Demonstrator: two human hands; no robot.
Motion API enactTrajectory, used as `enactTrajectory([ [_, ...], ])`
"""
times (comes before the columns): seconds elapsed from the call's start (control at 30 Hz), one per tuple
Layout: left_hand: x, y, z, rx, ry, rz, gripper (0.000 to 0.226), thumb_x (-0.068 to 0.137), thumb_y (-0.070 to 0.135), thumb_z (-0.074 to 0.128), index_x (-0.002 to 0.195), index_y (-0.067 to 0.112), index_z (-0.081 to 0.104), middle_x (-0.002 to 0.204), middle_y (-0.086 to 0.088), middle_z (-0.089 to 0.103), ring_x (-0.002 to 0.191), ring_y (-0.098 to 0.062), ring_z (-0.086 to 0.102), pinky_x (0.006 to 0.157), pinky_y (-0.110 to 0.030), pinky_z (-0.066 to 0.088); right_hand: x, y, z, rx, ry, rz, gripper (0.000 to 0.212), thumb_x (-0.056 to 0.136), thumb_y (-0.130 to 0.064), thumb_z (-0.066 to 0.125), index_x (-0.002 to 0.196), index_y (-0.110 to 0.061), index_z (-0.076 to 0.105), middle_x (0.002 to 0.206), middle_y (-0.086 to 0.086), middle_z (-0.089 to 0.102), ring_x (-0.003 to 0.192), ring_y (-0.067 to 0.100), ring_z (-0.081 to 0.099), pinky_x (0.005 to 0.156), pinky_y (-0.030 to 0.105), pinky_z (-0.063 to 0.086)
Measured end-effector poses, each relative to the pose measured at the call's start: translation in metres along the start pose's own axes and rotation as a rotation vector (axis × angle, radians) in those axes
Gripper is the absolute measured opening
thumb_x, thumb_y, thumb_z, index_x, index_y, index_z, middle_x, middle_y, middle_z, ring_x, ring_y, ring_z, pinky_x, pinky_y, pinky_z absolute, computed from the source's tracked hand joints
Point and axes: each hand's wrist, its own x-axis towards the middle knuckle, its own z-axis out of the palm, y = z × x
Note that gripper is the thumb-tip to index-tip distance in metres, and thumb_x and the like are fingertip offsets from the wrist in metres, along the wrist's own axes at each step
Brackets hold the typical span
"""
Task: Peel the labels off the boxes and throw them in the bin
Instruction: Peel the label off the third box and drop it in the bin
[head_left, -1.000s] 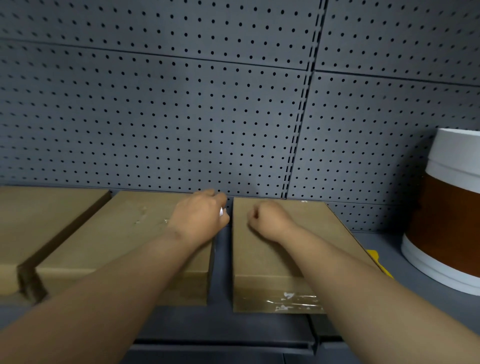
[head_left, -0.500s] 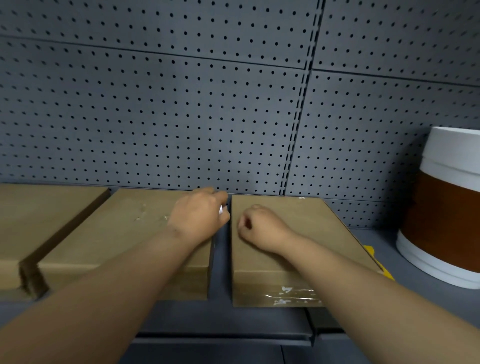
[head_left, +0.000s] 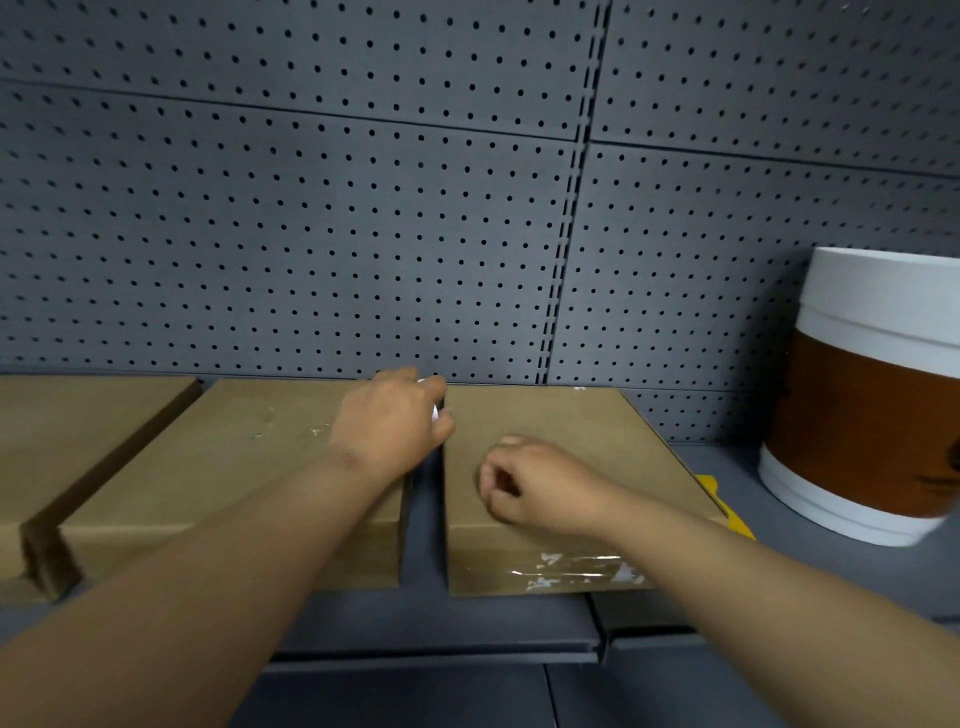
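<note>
Labels are mostly gone from the three cardboard boxes (head_left: 545, 447) on the grey shelf (head_left: 441, 623); only torn white scraps and tape (head_left: 571, 566) are left on one front. A small white bit (head_left: 435, 411) is pinched in the curled left hand (head_left: 392, 423). Nothing is seen in the loosely curled right hand (head_left: 524, 486). No bin is seen.

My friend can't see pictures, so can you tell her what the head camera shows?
Two bare arms reach over flat brown cardboard boxes on a grey shelf: the left hand clutches something small and white at the middle box, and the right hand rests curled on the right box. Behind is a grey pegboard wall; a white-and-brown bucket stands right.
</note>
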Motion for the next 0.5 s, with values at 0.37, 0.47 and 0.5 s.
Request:
enactTrajectory([
  [0.37,-0.007,0.01,-0.002,-0.014,0.005,-0.023,0.034,0.091,0.045,0.042,0.097,0.015,0.057,0.095,-0.008,0.06,0.092,-0.028,0.059,0.063,-0.03,0.036,-0.02,-0.001,0.0,-0.038,0.035,-0.008,0.006,0.082,-0.021,0.055,0.082,-0.018,0.061,0.094,0.0,0.057,0.086,0.015,0.055,0.079,0.024,0.042],
  [0.47,-0.009,0.01,-0.003,-0.037,0.011,-0.005,0.036,0.091,0.048,0.039,0.092,0.017,0.057,0.091,-0.006,0.059,0.086,-0.025,0.058,0.061,-0.028,0.037,-0.025,0.024,-0.014,-0.085,0.071,0.124,0.008,0.085,-0.021,0.054,0.086,-0.017,0.061,0.096,0.0,0.056,0.086,0.013,0.052,0.083,0.023,0.042],
  [0.5,-0.01,0.01,-0.003,-0.039,0.013,-0.002,0.037,0.091,0.049,0.038,0.091,0.017,0.057,0.089,-0.005,0.059,0.085,-0.025,0.058,0.061,-0.028,0.038,-0.028,0.032,-0.017,-0.105,0.102,0.181,0.009,0.086,-0.02,0.054,0.088,-0.015,0.061,0.095,0.0,0.055,0.085,0.012,0.05,0.083,0.022,0.042],
])
